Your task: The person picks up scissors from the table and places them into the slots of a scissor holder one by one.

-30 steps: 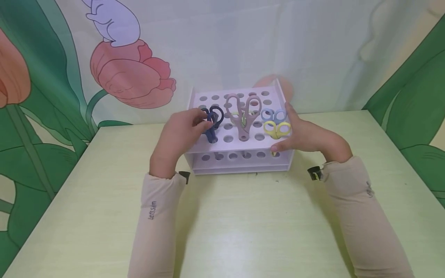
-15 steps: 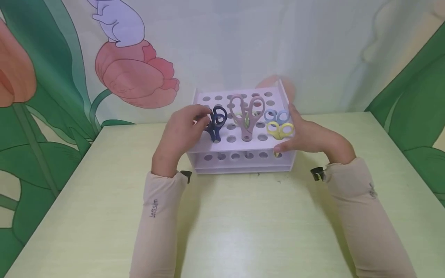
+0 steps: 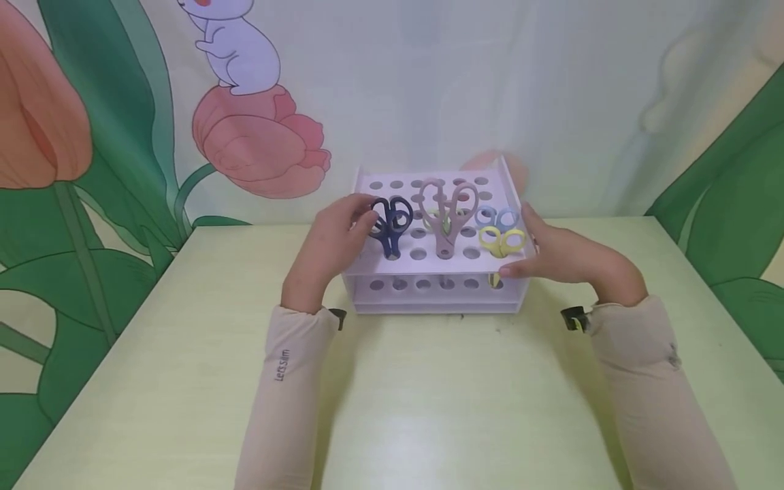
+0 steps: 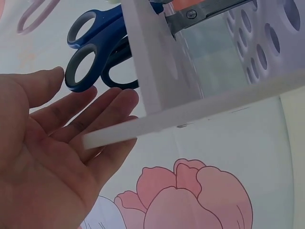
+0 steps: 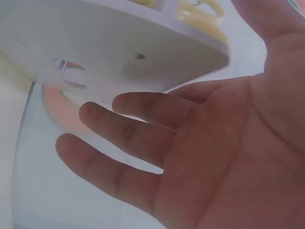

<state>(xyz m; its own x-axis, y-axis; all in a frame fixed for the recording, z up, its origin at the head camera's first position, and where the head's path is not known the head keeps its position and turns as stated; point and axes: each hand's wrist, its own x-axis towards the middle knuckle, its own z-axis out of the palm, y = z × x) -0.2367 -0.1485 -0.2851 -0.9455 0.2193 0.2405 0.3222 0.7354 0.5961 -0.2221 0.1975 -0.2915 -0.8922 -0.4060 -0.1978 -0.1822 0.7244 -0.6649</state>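
Note:
In the head view, a white rack (image 3: 435, 269) with rows of round holes stands on the table. Blue scissors (image 4: 114, 26) and darker navy scissors (image 4: 121, 56) sit handles-up at its front left. My left hand (image 3: 333, 235) is beside them with fingers loosely bent; its thumb tip is right at the blue handle in the left wrist view. My right hand (image 3: 563, 255) lies along the rack's right side, thumb at the front edge, other fingers extended. Near it stand yellow scissors (image 3: 501, 249) and light blue scissors (image 3: 498, 222).
Larger mauve-pink scissors (image 3: 445, 239) stand mid-rack, with green handles (image 3: 446, 220) behind them. A printed curtain (image 3: 404, 102) hangs behind the pale table (image 3: 441, 401).
My left hand has let go of the blue scissors and drawn slightly left of their handles. The right hand keeps its place at the rack's side. The head view has shifted.

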